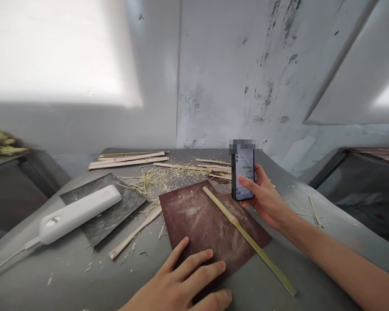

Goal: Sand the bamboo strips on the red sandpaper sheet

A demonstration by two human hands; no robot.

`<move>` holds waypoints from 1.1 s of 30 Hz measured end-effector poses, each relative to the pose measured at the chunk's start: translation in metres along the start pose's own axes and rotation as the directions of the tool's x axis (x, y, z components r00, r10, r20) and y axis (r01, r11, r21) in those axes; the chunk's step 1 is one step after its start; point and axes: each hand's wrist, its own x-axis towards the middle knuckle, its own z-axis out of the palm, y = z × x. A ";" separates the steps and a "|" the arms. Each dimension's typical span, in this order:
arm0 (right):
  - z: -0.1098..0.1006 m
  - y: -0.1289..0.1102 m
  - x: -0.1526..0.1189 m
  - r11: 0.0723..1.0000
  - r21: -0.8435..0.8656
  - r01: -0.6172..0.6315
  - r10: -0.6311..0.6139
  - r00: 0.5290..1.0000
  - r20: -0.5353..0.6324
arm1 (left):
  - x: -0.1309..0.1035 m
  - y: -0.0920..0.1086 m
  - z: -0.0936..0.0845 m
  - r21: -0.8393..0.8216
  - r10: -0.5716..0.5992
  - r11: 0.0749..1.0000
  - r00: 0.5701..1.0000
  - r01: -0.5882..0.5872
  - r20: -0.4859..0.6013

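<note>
My right hand [262,196] is closed around a smartphone [245,172], raised over the right side of the table with its lit screen towards me. The thumb lies across the screen, which shows what looks like a chat. My left hand [188,280] rests with fingers spread on the near edge of a dark red sheet of sandpaper [188,216], dusted with pale powder. Across that sheet lies a greenish bamboo strip [235,221] with a node near its middle, its near end reaching past the sheet onto the table.
On the left, a white power strip [81,214] with a cable lies over a dark grey sheet [106,233]. A pale bamboo piece [132,233] sits beside it. Behind are thin shavings [155,179] and several strips [126,160]. A stained wall [214,86] stands behind the grey table [65,276].
</note>
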 end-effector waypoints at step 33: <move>-0.010 -0.005 0.013 0.985 0.162 0.054 -0.031 0.989 -0.144 | -0.008 0.001 0.034 0.054 0.009 0.999 0.988 0.000 -0.156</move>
